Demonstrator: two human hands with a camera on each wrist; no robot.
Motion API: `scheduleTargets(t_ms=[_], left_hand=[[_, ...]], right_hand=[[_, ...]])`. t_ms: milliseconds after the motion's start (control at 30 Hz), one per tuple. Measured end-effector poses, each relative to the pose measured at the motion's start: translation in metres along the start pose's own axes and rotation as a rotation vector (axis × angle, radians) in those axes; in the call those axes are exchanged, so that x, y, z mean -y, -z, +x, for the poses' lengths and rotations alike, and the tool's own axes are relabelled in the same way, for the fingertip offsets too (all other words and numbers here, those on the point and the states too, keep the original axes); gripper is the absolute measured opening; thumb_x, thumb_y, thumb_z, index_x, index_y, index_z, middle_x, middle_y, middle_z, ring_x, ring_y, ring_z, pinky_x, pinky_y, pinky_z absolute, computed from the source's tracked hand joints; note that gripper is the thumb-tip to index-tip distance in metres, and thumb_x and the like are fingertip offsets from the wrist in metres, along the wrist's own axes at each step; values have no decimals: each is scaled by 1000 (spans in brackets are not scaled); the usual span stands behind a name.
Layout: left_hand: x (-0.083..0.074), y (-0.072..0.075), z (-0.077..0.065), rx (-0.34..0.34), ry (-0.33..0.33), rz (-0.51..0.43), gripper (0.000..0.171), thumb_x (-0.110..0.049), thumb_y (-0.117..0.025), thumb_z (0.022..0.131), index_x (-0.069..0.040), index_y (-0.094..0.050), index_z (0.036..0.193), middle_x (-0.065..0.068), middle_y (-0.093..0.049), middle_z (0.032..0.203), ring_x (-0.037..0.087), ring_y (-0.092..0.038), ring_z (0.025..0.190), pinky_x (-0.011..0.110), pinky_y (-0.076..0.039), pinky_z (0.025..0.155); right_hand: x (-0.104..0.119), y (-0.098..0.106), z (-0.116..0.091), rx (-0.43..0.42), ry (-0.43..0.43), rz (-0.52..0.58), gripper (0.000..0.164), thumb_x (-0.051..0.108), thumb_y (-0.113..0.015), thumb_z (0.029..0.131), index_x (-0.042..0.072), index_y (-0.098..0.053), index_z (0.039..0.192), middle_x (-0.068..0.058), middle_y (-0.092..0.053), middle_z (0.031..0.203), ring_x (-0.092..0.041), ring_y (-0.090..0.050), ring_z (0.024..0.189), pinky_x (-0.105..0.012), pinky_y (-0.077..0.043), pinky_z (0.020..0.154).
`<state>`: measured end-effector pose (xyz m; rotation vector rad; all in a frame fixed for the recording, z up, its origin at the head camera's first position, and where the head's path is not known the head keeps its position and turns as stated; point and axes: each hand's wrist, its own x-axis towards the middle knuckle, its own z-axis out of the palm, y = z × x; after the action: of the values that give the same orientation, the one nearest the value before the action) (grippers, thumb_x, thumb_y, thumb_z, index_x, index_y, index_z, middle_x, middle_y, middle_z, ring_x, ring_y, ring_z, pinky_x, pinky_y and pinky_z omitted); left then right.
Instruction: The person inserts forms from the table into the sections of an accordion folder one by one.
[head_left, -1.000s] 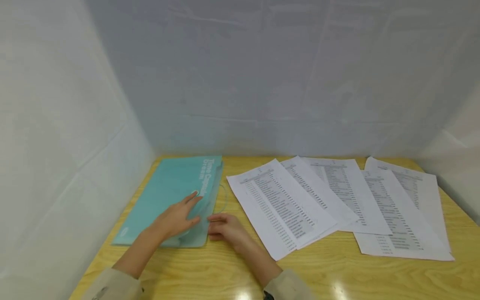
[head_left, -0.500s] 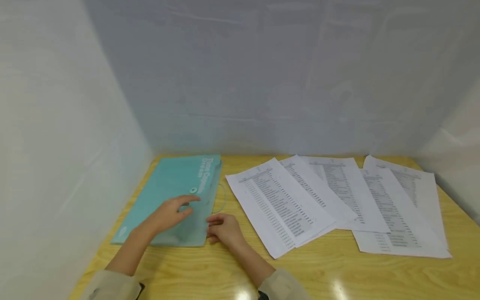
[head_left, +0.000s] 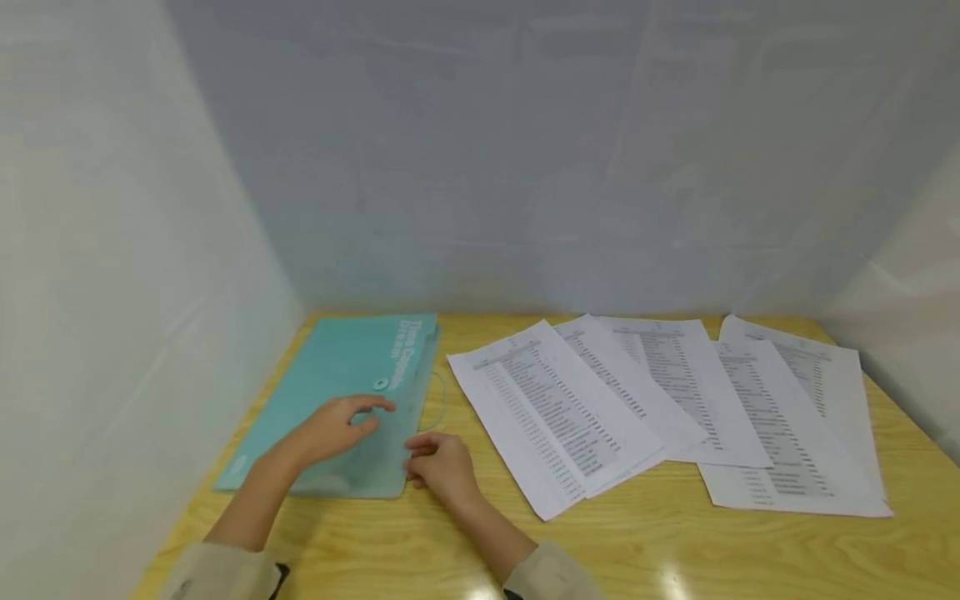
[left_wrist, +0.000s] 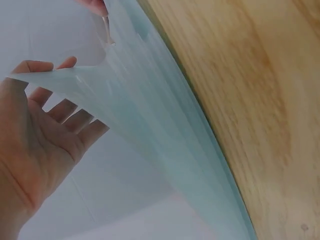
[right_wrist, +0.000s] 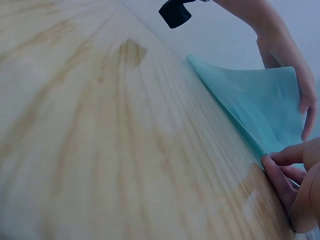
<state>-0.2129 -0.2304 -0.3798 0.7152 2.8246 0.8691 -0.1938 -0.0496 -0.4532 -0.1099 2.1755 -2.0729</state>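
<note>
A teal file folder (head_left: pixel 333 354) with white lettering lies at the table's left side, a round button (head_left: pixel 381 383) on its cover. A thin elastic cord (head_left: pixel 442 402) loops out from its right edge. Over the cover is my left hand (head_left: pixel 333 427); in the left wrist view its thumb and fingers hold a raised, translucent corner of the folder. My right hand (head_left: pixel 444 468) pinches the folder's right edge near its lower corner, low on the table. The right wrist view shows the raised sheet (right_wrist: pixel 260 95) slanting up from that edge.
Several printed sheets (head_left: pixel 555 417) lie fanned across the middle and right of the wooden table (head_left: pixel 637 542). White sheeting (head_left: pixel 525 167) stands behind and at both sides. A small black device (right_wrist: pixel 175 14) shows near my left wrist in the right wrist view.
My left hand has drawn back from the button, which now shows uncovered, and its fingers have bent. My right hand stays at the folder's edge. The view has shifted slightly.
</note>
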Motion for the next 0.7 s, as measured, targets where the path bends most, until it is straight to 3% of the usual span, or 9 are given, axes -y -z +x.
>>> scheduleTargets(t_ms=[267,500,567,700], left_hand=[[-12,14,-8,-74,20,20,29,-12,-40,99,-4,-62,116,25,-41,134,45,-34,122,57,-35,89],[-29,34,-19,-100,120,65,35,-11,-33,100,3,-54,125,26,-43,132,44,-44,112,54,-38,86],[-33,37,-21,-93,154,68,37,-12,-34,100,4,-47,130,26,-41,133,44,-44,112,55,-38,87],[-36,41,-25,-92,163,87,41,-7,-44,96,6,-39,135,28,-39,134,45,-39,117,54,-39,86]], right_hand=[[-2,-1,0,-17,-17,-5,18,-10,-65,72,-1,-68,88,-3,-60,72,-12,-59,53,-26,-50,47],[-1,1,1,-36,-1,-22,18,-9,-67,72,1,-70,87,0,-60,71,-10,-58,57,-24,-50,50],[-1,1,1,-38,2,-19,19,-9,-67,72,2,-70,87,0,-59,71,-10,-57,57,-24,-50,51],[-2,1,1,-35,16,9,19,-8,-66,72,2,-70,88,-1,-60,72,-9,-56,56,-24,-49,51]])
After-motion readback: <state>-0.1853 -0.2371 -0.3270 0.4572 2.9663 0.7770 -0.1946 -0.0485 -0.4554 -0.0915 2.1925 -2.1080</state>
